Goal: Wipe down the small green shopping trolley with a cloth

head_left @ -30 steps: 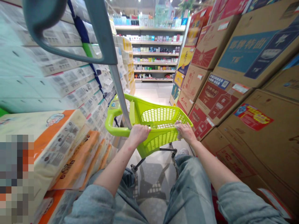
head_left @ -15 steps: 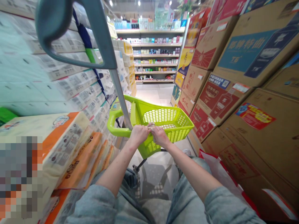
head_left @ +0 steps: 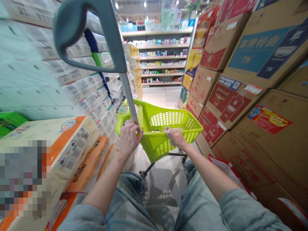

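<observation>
A lime-green shopping cart (head_left: 154,150) with a perforated basket stands crosswise before me on thin dark legs. From its left end a grey pole rises to a large grey loop handle (head_left: 121,48). My left hand (head_left: 130,138) is closed over the cart's green handle bar at the foot of the pole; its fingertips are partly hidden. Against the near rim of the basket, my right hand (head_left: 178,138) presses a crumpled whitish cloth (head_left: 169,131), with its fingers bunched around it. Nothing lies in the part of the basket that shows.
Stacked cartons (head_left: 260,109) line the right side, with a red-and-white bag (head_left: 226,168) at their foot. Packs of paper (head_left: 81,93) and orange-and-cream packs (head_left: 79,141) are piled on the left. Shelves of small goods (head_left: 161,57) stand at the aisle's far end.
My hands were together at the near rim. The left has moved left to the handle bar by the pole, while the right has slid right along the rim with the cloth.
</observation>
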The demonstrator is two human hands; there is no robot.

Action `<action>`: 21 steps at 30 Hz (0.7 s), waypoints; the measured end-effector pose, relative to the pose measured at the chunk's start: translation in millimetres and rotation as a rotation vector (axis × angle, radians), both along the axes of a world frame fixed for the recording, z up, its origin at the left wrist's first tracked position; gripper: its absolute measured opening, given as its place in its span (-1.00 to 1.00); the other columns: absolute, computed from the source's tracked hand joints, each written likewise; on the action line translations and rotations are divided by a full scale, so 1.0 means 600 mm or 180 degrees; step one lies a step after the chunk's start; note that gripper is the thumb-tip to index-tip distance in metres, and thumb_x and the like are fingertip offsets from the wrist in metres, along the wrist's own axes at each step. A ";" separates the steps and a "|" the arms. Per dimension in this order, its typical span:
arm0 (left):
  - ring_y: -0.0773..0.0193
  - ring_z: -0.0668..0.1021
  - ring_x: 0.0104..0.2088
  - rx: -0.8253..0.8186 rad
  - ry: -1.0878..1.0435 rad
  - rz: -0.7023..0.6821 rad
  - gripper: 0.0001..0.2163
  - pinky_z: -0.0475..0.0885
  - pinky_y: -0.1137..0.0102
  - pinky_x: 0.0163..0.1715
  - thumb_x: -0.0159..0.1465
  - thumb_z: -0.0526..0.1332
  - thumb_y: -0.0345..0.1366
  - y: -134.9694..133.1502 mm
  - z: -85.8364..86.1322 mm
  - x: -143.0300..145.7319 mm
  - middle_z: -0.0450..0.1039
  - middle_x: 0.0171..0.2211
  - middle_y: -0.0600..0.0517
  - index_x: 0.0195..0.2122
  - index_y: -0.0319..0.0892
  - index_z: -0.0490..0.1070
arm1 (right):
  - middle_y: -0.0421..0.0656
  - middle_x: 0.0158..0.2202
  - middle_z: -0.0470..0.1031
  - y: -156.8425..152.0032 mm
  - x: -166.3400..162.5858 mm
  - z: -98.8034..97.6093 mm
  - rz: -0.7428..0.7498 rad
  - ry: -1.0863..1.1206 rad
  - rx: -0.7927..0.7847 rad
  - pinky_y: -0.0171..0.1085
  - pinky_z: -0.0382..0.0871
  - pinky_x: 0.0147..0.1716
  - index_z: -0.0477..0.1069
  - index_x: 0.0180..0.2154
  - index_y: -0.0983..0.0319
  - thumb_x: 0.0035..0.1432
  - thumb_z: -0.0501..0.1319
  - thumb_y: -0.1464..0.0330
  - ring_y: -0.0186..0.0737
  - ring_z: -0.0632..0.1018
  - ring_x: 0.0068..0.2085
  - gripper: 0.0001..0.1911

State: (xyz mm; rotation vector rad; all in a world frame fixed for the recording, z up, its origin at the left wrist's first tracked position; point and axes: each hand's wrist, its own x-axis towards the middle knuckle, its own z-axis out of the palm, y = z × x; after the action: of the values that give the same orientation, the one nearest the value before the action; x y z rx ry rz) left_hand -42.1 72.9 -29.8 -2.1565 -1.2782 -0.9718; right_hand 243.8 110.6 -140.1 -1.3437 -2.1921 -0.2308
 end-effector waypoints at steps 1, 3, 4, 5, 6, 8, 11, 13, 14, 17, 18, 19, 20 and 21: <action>0.14 0.45 -0.11 -0.0036 -0.0155 0.0112 -0.80 0.29 0.24 -0.07 0.29 0.06 -0.16 0.004 0.003 -0.002 0.42 -0.19 -0.13 -0.19 -0.18 0.26 | -0.07 -0.27 0.44 0.002 0.000 0.000 -0.0001 0.0013 -0.0004 -0.22 0.22 -0.17 0.38 -0.18 0.23 0.28 -0.02 0.33 -0.13 0.41 -0.22 -0.76; 0.17 0.49 -0.21 -0.0232 -0.0264 0.0178 -0.75 0.34 0.29 -0.17 0.29 0.05 -0.11 0.011 0.008 -0.002 0.44 -0.25 -0.10 -0.17 -0.20 0.22 | -0.07 -0.26 0.45 0.006 0.000 0.000 -0.0001 0.0047 -0.0026 -0.23 0.22 -0.17 0.37 -0.15 0.23 0.29 -0.02 0.32 -0.14 0.41 -0.22 -0.75; 0.18 0.51 -0.27 -0.0333 -0.0281 0.0192 -0.73 0.35 0.32 -0.23 0.29 0.05 -0.10 0.014 0.008 0.000 0.45 -0.29 -0.08 -0.16 -0.20 0.21 | -0.07 -0.27 0.45 0.008 0.001 -0.001 -0.0004 0.0058 -0.0036 -0.23 0.21 -0.17 0.37 -0.15 0.23 0.29 -0.03 0.32 -0.14 0.41 -0.22 -0.75; 0.20 0.52 -0.32 -0.0416 -0.0298 0.0205 -0.72 0.36 0.34 -0.29 0.30 0.04 -0.09 0.017 0.008 0.002 0.45 -0.32 -0.06 -0.15 -0.21 0.19 | -0.08 -0.27 0.45 0.010 0.002 -0.001 -0.0012 0.0058 -0.0041 -0.23 0.21 -0.17 0.37 -0.15 0.23 0.29 -0.03 0.32 -0.15 0.41 -0.22 -0.75; 0.20 0.53 -0.35 -0.0482 -0.0325 0.0231 -0.72 0.36 0.36 -0.33 0.30 0.03 -0.09 0.019 0.007 0.004 0.46 -0.34 -0.05 -0.14 -0.22 0.18 | -0.07 -0.27 0.45 0.013 0.003 -0.002 -0.0023 0.0045 -0.0038 -0.23 0.21 -0.17 0.37 -0.16 0.24 0.29 -0.03 0.32 -0.16 0.41 -0.22 -0.75; 0.19 0.55 -0.36 -0.0608 -0.0371 0.0309 -0.71 0.36 0.38 -0.38 0.30 0.02 -0.09 0.022 0.008 0.009 0.47 -0.36 -0.05 -0.13 -0.22 0.17 | -0.07 -0.27 0.45 0.016 0.008 -0.003 -0.0068 -0.0015 -0.0005 -0.23 0.20 -0.17 0.37 -0.16 0.26 0.30 -0.03 0.32 -0.16 0.40 -0.22 -0.75; 0.17 0.57 -0.36 -0.0924 -0.0286 0.0470 -0.68 0.35 0.39 -0.42 0.30 0.01 -0.07 0.026 0.019 0.017 0.49 -0.35 -0.05 -0.09 -0.24 0.17 | -0.05 -0.26 0.44 0.019 0.016 -0.002 -0.0169 -0.0154 0.0064 -0.21 0.19 -0.17 0.35 -0.14 0.28 0.29 -0.04 0.33 -0.14 0.39 -0.22 -0.75; 0.17 0.58 -0.36 -0.1212 -0.0027 0.0511 -0.67 0.35 0.40 -0.42 0.32 -0.02 -0.08 0.029 0.032 0.024 0.50 -0.36 -0.05 -0.06 -0.24 0.18 | -0.04 -0.26 0.43 0.019 0.015 0.001 -0.0262 -0.0239 0.0102 -0.19 0.18 -0.18 0.35 -0.14 0.29 0.29 -0.03 0.35 -0.13 0.38 -0.23 -0.75; 0.17 0.58 -0.34 -0.1338 0.0159 0.0497 -0.69 0.34 0.41 -0.42 0.33 -0.04 -0.10 0.030 0.038 0.028 0.51 -0.36 -0.05 -0.07 -0.23 0.20 | -0.03 -0.26 0.43 0.019 0.011 0.004 -0.0297 -0.0266 0.0122 -0.18 0.18 -0.18 0.36 -0.15 0.29 0.28 -0.03 0.36 -0.12 0.37 -0.23 -0.76; 0.15 0.58 -0.32 -0.1521 0.0598 0.0556 -0.69 0.34 0.41 -0.42 0.36 -0.11 -0.12 0.032 0.050 0.043 0.52 -0.34 -0.10 -0.12 -0.24 0.24 | -0.02 -0.26 0.42 0.016 -0.025 0.021 -0.0226 -0.0242 0.0174 -0.17 0.19 -0.17 0.36 -0.16 0.28 0.28 -0.02 0.37 -0.11 0.36 -0.22 -0.77; 0.14 0.58 -0.33 -0.1529 0.0677 0.0616 -0.68 0.34 0.41 -0.43 0.36 -0.12 -0.12 0.032 0.052 0.048 0.52 -0.34 -0.11 -0.12 -0.26 0.24 | -0.02 -0.26 0.42 0.014 -0.042 0.029 -0.0148 -0.0192 0.0183 -0.17 0.20 -0.17 0.35 -0.16 0.28 0.28 -0.03 0.37 -0.11 0.37 -0.22 -0.77; 0.12 0.58 -0.33 -0.1527 0.0733 0.0676 -0.66 0.34 0.40 -0.43 0.36 -0.13 -0.11 0.032 0.053 0.054 0.52 -0.34 -0.13 -0.12 -0.28 0.23 | -0.03 -0.24 0.42 0.012 -0.061 0.038 -0.0040 -0.0129 0.0181 -0.18 0.21 -0.17 0.34 -0.13 0.27 0.28 -0.04 0.38 -0.12 0.37 -0.21 -0.76; 0.11 0.58 -0.34 -0.1529 0.0778 0.0724 -0.65 0.34 0.40 -0.44 0.36 -0.14 -0.11 0.032 0.054 0.059 0.52 -0.34 -0.15 -0.11 -0.29 0.23 | -0.03 -0.22 0.41 0.009 -0.079 0.046 0.0030 -0.0044 0.0191 -0.18 0.22 -0.17 0.33 -0.09 0.28 0.28 -0.04 0.39 -0.12 0.37 -0.20 -0.75; 0.11 0.58 -0.35 -0.1543 0.0817 0.0750 -0.64 0.34 0.39 -0.44 0.36 -0.15 -0.11 0.032 0.055 0.062 0.52 -0.33 -0.16 -0.09 -0.31 0.22 | -0.02 -0.21 0.41 0.006 -0.096 0.053 0.0047 0.0039 0.0206 -0.18 0.23 -0.17 0.32 -0.07 0.28 0.28 -0.04 0.40 -0.11 0.37 -0.19 -0.74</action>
State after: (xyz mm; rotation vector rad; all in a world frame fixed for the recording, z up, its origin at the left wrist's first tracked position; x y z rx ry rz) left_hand -4.6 92.3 3.4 -2.3030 -1.7142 -0.2943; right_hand 186.3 114.3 -108.3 -1.2901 -2.1653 -0.2848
